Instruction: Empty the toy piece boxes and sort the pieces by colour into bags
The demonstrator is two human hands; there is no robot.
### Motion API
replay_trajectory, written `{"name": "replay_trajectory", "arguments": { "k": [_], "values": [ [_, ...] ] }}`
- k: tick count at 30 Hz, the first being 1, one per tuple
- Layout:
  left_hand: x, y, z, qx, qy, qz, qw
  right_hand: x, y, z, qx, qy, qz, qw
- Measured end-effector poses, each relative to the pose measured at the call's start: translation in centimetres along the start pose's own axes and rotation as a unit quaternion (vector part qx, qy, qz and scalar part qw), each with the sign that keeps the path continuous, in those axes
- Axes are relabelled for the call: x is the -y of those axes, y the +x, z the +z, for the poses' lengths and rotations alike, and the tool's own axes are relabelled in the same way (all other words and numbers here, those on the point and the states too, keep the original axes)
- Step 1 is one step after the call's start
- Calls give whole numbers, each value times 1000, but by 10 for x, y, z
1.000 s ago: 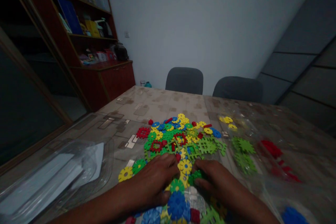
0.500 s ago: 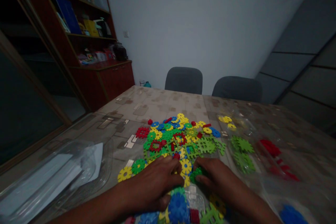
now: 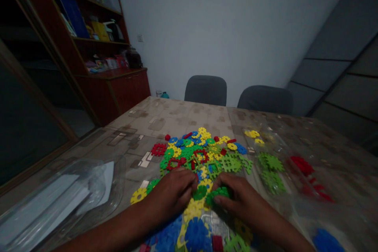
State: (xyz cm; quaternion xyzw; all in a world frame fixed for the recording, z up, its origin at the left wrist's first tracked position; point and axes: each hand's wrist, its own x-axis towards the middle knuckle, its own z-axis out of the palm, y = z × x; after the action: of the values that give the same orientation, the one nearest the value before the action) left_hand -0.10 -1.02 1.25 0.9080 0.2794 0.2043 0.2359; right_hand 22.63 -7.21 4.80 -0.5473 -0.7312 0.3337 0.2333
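Closed around several green toothed discs (image 3: 218, 196), my right hand (image 3: 240, 195) hovers over the near part of a pile of plastic interlocking pieces. A single green toothed disc (image 3: 200, 193) is at the fingertips of my left hand (image 3: 177, 189), whose fingers are curled in a pinch against its left edge. Between and below the hands lie yellow toothed discs (image 3: 193, 209) and a large blue one (image 3: 197, 234). Beyond them spreads the rest of the pile, with red square frames (image 3: 201, 156) and light green lattice pieces (image 3: 230, 163). My left palm is hidden.
On the right, a clear divided tray holds yellow discs (image 3: 252, 134), light green pieces (image 3: 271, 173), red pieces (image 3: 301, 165) and blue pieces (image 3: 327, 241). Clear plastic packaging (image 3: 97, 183) with white paper lies at left. Two grey chairs (image 3: 206, 89) stand behind the table.
My left hand has drawn back slightly left, and a green disc now shows at its fingertips. My right hand, with its green discs, has shifted slightly left.
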Motion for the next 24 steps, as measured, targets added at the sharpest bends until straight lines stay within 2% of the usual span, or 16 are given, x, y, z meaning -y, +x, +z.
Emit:
{"name": "replay_trajectory", "arguments": {
  "k": [4,9,19,24],
  "values": [
    [0,-1,0,-3,-18,-23,1000,-6,2,20,-13,10,-30,999],
    [-5,-3,-5,7,-8,-33,999,-7,0,38,-30,-11,-15,999],
    [-6,-1,-9,31,6,-49,998,4,11,47,9,-87,11,996],
    [-6,0,-11,26,3,-42,999,7,8,47,-7,-89,19,996]
  ]
}}
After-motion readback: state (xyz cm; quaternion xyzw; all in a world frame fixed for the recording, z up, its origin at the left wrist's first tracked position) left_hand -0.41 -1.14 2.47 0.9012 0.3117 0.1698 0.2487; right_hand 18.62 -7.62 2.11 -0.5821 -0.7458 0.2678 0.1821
